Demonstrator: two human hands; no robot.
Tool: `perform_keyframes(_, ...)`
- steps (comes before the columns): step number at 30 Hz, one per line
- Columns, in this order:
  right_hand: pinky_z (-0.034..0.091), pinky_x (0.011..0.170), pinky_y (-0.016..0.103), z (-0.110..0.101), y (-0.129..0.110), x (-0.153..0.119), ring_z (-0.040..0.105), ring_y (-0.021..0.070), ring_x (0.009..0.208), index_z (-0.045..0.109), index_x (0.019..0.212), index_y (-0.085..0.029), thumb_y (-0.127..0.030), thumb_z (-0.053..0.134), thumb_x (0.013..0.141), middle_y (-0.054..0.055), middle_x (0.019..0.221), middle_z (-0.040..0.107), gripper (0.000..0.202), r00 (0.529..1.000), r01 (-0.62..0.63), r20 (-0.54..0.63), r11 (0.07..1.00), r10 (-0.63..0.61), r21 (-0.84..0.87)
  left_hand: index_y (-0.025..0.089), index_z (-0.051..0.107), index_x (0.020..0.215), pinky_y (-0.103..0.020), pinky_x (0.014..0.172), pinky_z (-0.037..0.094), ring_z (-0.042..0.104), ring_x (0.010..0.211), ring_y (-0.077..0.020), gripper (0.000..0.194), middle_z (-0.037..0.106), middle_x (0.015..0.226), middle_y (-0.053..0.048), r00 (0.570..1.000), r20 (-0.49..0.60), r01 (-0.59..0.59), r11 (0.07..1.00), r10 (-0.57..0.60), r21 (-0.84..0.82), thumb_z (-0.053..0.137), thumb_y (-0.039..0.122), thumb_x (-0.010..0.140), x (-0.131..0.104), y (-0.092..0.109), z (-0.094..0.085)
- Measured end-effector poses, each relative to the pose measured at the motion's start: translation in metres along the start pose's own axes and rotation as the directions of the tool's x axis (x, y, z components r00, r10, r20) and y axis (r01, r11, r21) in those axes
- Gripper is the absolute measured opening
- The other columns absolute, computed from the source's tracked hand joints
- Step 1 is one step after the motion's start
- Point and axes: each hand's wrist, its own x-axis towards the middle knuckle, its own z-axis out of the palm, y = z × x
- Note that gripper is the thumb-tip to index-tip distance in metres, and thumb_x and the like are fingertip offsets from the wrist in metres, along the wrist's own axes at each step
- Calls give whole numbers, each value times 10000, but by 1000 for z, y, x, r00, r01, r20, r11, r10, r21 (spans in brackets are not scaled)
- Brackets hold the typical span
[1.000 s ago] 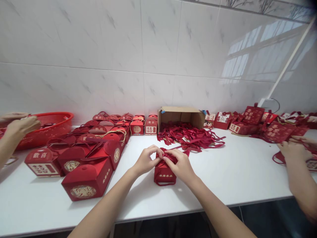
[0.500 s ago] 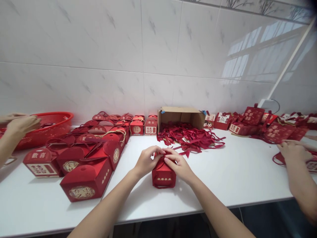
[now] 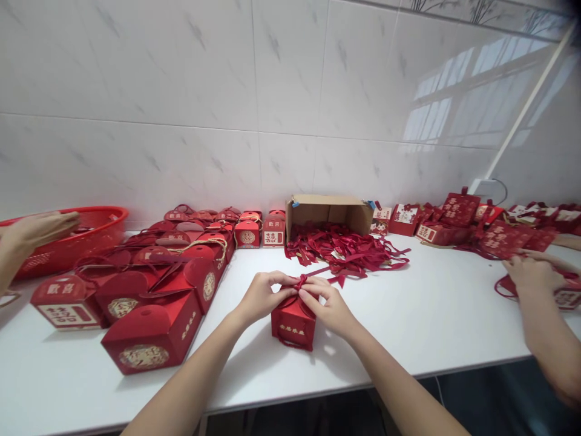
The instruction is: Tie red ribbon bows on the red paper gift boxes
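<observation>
A small red gift box (image 3: 293, 326) with gold characters stands on the white table in front of me. Dark red ribbon (image 3: 301, 281) is crossed or looped at its top, and a strand hangs along the lower front. Over the box's top left, my left hand (image 3: 265, 297) pinches the ribbon between thumb and fingers. My right hand (image 3: 327, 304) pinches the same ribbon from the right, its fingertips almost meeting the left ones. How the strands cross under the fingertips is partly hidden.
Rows of red gift boxes (image 3: 149, 330) stand left. A cardboard box (image 3: 327, 200) spills ribbons (image 3: 349, 248) behind my hands. A red basket (image 3: 102, 224) and another person's hand (image 3: 40, 233) are far left. At right, another person's hand (image 3: 535, 272) works beside piled boxes (image 3: 460, 212).
The ribbon at the box top now stands up in a small loop or knot between my fingertips. The box has turned and tilted slightly. The view has shifted a little.
</observation>
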Motion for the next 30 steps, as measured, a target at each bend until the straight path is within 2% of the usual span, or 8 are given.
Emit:
perform_keyframes(5, 327, 958, 448, -12, -8, -3, 494, 231, 1092, 671, 1013, -266, -312, 483, 870, 39, 1126, 634, 241, 993, 33, 120, 989, -15, -145, 189, 737, 842, -283, 770, 519, 670, 804, -189, 152, 729, 871, -56, 999, -44, 17, 997, -21, -74, 677, 243, 712, 0, -4, 2)
perform_keyframes(12, 292, 942, 481, -12, -11, -9, 474, 240, 1128, 642, 1058, -293, -318, 411, 905, 35, 1166, 612, 277, 992, -22, 112, 971, 50, -240, 142, 678, 785, -299, 749, 544, 683, 770, -191, 162, 730, 808, -59, 982, -91, 136, 957, -164, -255, 712, 244, 665, 1, -2, 6)
perform_keyframes(16, 291, 944, 482, -11, -14, -12, 463, 242, 1141, 633, 1071, -308, -335, 397, 910, 30, 1192, 595, 287, 992, -23, 115, 963, 55, -269, 129, 602, 730, -300, 746, 547, 683, 778, -189, 168, 721, 809, -69, 982, -68, 143, 927, -177, -347, 717, 223, 651, 0, -1, 7)
perform_keyframes(19, 298, 943, 480, -12, -15, -14, 460, 241, 1144, 630, 1075, -326, -340, 392, 911, 22, 1209, 585, 290, 991, -17, 124, 965, 51, -263, 119, 617, 706, -306, 779, 534, 672, 795, -186, 137, 712, 804, -77, 990, -61, 106, 947, -130, -305, 704, 217, 666, 0, -1, 7)
perform_keyframes(26, 285, 974, 479, -14, -14, -16, 442, 238, 1164, 629, 1082, -310, -341, 407, 906, 30, 1235, 562, 285, 987, -11, 153, 970, 50, -243, 149, 675, 728, -232, 693, 514, 643, 701, -137, 61, 700, 738, -27, 997, -73, -43, 995, 36, -86, 682, 207, 706, -1, -2, 2)
perform_keyframes(30, 277, 987, 485, -17, -13, -15, 444, 236, 1159, 632, 1074, -309, -345, 408, 905, 28, 1223, 565, 283, 983, -8, 175, 968, 54, -251, 161, 684, 722, -215, 671, 504, 642, 662, -126, 36, 705, 715, -13, 993, -79, -95, 995, 92, -27, 675, 195, 717, -3, -4, 2)
